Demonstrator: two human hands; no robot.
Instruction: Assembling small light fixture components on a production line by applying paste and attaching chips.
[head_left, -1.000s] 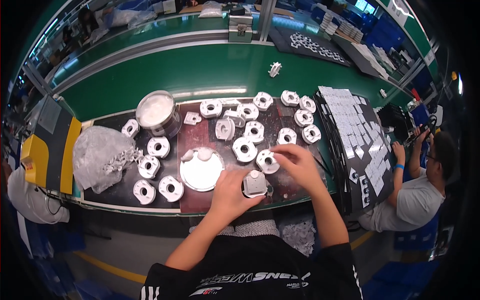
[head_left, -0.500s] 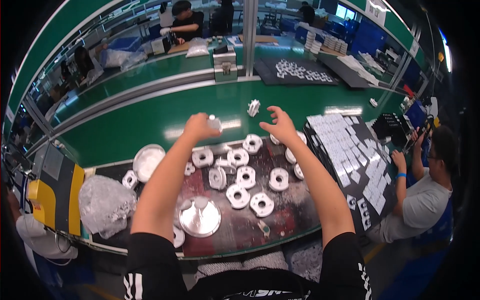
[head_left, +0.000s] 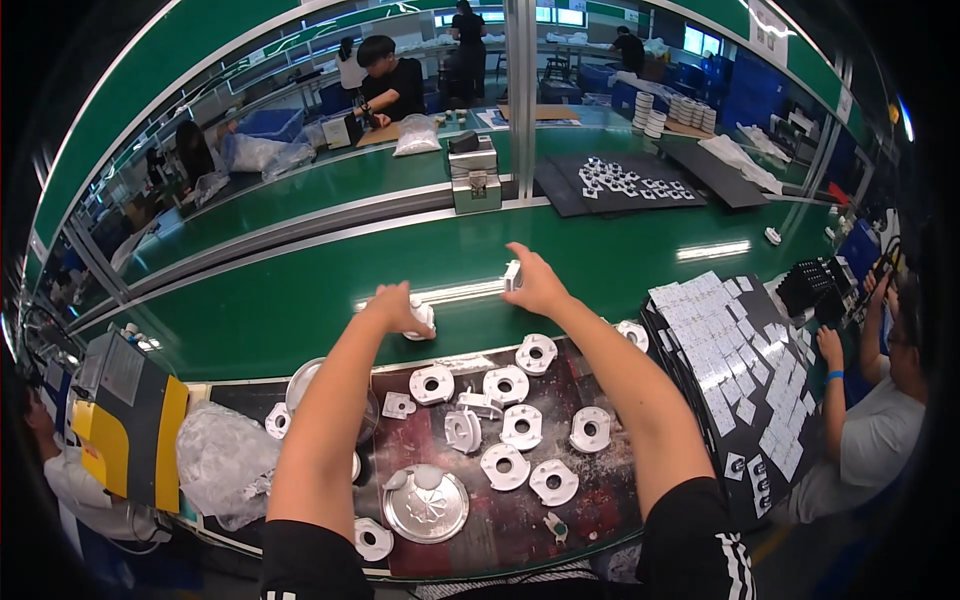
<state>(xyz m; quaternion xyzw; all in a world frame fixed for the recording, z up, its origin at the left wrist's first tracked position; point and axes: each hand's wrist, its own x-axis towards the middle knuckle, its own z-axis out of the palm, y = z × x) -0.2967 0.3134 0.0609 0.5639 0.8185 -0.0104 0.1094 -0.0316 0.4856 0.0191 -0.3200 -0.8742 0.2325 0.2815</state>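
Observation:
My left hand (head_left: 393, 308) is closed on a white plastic part (head_left: 421, 318) over the near side of the green belt; its fingers hide much of the part. My right hand (head_left: 538, 284) grips another white plastic part (head_left: 512, 276) between thumb and fingers, a little farther out and to the right. Several round white plastic housings (head_left: 506, 467) with a hole in the middle lie on the dark, worn board (head_left: 400, 450) between my forearms. A small square white piece (head_left: 398, 404) rests near its left side.
A shiny round metal dish (head_left: 425, 510) sits nearest me. To the left are a clear plastic bag (head_left: 225, 465) and a yellow-grey machine (head_left: 130, 420). On the right, a black tray (head_left: 710, 430) bears flat white plates, beside a co-worker. The green belt (head_left: 260, 325) runs behind under a metal frame.
My right hand, spread apart beside the white part on the belt before, has closed on it. My left hand still holds its part. The whole view has shifted, with the board now lower.

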